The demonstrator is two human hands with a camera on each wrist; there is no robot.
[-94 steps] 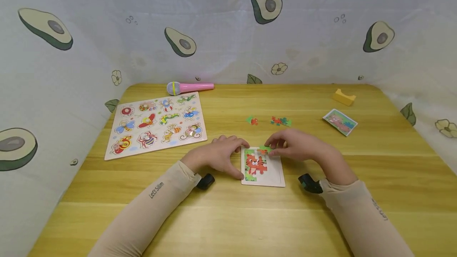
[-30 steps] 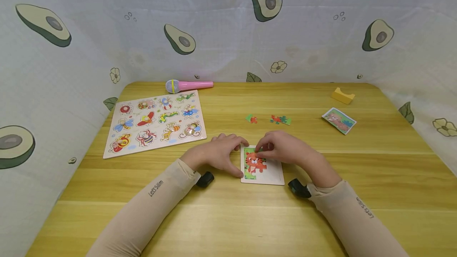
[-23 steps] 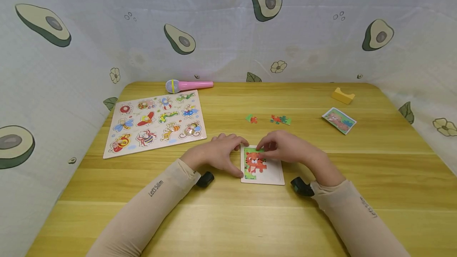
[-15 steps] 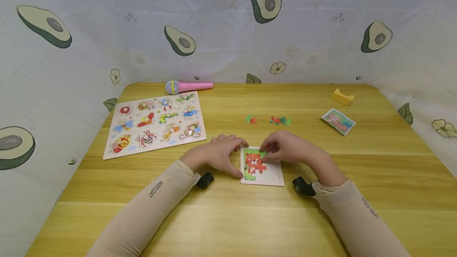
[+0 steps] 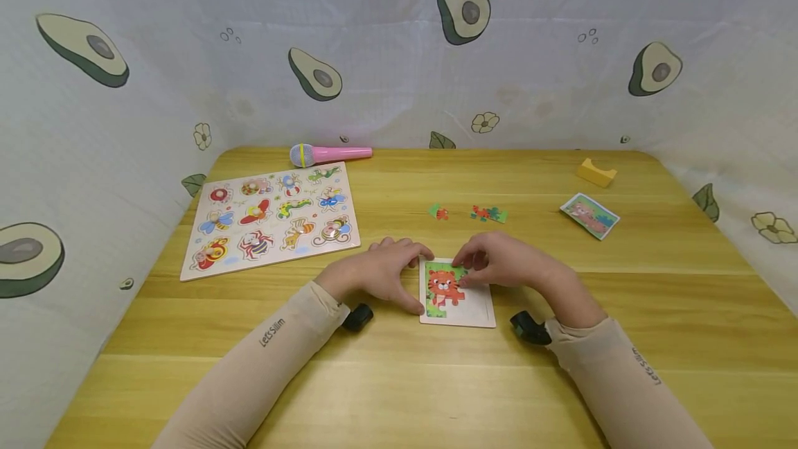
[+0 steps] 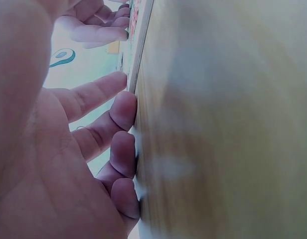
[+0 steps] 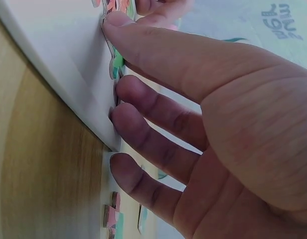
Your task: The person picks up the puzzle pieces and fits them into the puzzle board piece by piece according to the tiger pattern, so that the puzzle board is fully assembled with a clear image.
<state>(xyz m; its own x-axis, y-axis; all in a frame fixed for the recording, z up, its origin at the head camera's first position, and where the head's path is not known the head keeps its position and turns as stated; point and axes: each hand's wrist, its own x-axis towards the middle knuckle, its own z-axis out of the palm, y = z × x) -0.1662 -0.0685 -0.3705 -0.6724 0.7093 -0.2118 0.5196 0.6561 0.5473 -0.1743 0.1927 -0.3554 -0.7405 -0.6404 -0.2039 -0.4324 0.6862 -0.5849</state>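
A square pale puzzle board [image 5: 476, 307] lies on the table, its left part filled with joined pieces of an orange tiger picture [image 5: 442, 286]. My left hand [image 5: 383, 272] is at the board's left side, with the index fingertip by the upper left corner and the thumb by the lower left. In the left wrist view its other fingertips [image 6: 123, 154] rest on the table. My right hand [image 5: 505, 260] holds a green-and-orange puzzle piece [image 5: 460, 271] between thumb and index finger, low on the board beside the tiger's head. Its remaining fingers are bent and touch the board's surface area.
Loose puzzle pieces [image 5: 489, 213] and another small piece [image 5: 439, 212] lie beyond the board. A peg board with insects [image 5: 274, 220] is at left, a pink toy microphone [image 5: 339, 154] behind it. A picture card [image 5: 590, 216] and yellow block [image 5: 596, 172] lie at right.
My right hand has brought the puzzle piece from the board's top edge down against the joined pieces, then shifted slightly right. The left hand has stayed at the board's left side.
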